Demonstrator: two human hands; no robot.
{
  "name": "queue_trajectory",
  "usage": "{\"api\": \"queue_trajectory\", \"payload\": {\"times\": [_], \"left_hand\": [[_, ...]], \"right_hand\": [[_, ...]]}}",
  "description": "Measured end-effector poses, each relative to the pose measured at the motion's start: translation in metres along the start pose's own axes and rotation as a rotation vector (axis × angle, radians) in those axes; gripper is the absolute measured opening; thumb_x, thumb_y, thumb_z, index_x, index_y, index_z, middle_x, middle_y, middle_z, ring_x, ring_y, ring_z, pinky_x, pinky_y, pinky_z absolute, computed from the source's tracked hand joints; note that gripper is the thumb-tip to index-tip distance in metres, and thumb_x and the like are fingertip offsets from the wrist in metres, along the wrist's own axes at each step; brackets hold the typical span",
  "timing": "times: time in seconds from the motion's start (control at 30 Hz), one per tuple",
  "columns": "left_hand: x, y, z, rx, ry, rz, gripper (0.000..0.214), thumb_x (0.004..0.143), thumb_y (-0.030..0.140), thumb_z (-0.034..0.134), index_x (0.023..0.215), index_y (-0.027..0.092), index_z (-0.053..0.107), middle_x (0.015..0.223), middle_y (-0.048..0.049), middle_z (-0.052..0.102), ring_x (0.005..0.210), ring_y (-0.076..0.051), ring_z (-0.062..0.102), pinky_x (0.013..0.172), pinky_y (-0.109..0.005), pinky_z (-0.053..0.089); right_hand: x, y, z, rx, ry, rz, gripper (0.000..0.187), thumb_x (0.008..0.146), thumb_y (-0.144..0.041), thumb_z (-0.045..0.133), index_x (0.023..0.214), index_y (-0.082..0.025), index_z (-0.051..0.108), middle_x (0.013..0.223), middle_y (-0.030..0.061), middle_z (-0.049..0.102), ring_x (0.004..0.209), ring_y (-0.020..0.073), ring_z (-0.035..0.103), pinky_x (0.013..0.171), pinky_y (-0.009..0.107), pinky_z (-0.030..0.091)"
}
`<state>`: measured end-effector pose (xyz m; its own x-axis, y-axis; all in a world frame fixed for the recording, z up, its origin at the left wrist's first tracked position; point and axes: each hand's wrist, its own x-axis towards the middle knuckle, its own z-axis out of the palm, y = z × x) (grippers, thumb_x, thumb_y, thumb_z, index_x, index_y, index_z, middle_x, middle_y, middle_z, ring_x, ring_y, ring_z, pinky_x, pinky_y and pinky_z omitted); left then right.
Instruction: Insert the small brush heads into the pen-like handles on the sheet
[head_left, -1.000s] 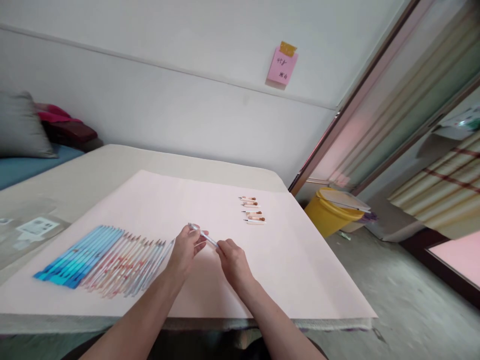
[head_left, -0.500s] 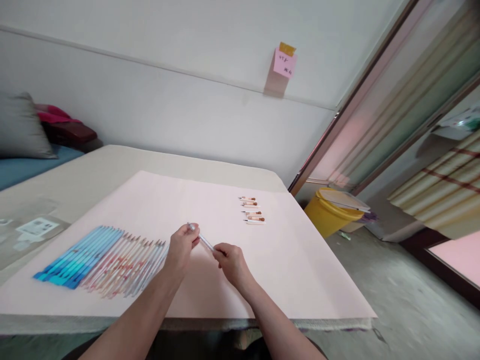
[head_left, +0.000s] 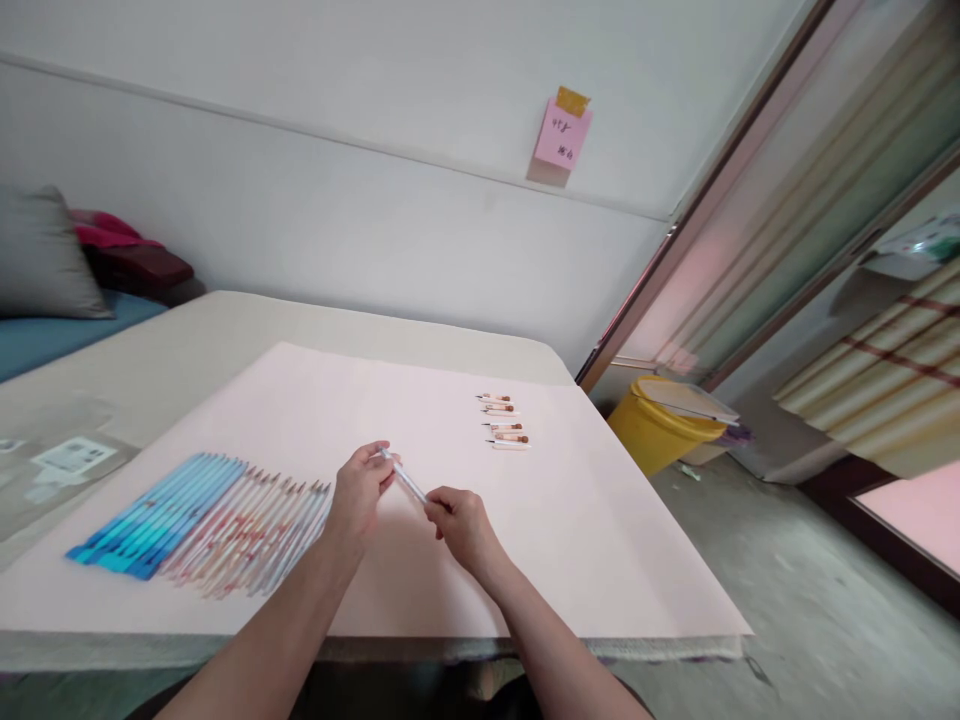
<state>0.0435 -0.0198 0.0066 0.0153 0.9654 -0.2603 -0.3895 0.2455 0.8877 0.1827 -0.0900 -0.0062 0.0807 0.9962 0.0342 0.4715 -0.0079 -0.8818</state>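
A slim whitish pencil (head_left: 409, 482) slants between my two hands above the pink sheet (head_left: 420, 400). My left hand (head_left: 361, 488) has its fingertips round the far end of it, with the index finger somewhat straightened. My right hand (head_left: 463, 520) is closed round the near end, which the fingers hide. Left of my left wrist lie several patterned pencils (head_left: 247, 530) side by side, tips pointing away from me. Next to them is a row of blue pencils (head_left: 169, 510). Farther off on the right, several dark-tipped white pieces with brown figures (head_left: 510, 428) lie in a short column.
Clear plastic packaging with a white label (head_left: 75, 455) lies at the table's left. A pink note (head_left: 562, 138) is taped to the wall. Past the right edge stands a yellow bin (head_left: 667, 425). A grey pillow (head_left: 49, 255) is at the far left.
My left index finger has straightened and lifted a little at the pencil's far end. My right hand keeps nearly the same place and grip.
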Motion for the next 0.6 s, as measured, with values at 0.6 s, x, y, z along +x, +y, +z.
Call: {"api": "queue_trajectory", "payload": {"times": [0.6], "left_hand": [[0.0005,-0.0006,0.0038,-0.075,0.054,-0.004,0.039,0.064,0.016,0.071,0.100,0.020,0.054,0.085,-0.0041,0.062,0.082,-0.014,0.061,0.079,-0.030,0.049]], "right_hand": [[0.0004,-0.0023,0.0000,0.044,-0.013,0.020,0.018,0.074,-0.014,0.045,0.060,-0.017,0.056,0.051,-0.0044,0.048,0.045,0.0074,0.050,0.045,0.017,0.034]]}}
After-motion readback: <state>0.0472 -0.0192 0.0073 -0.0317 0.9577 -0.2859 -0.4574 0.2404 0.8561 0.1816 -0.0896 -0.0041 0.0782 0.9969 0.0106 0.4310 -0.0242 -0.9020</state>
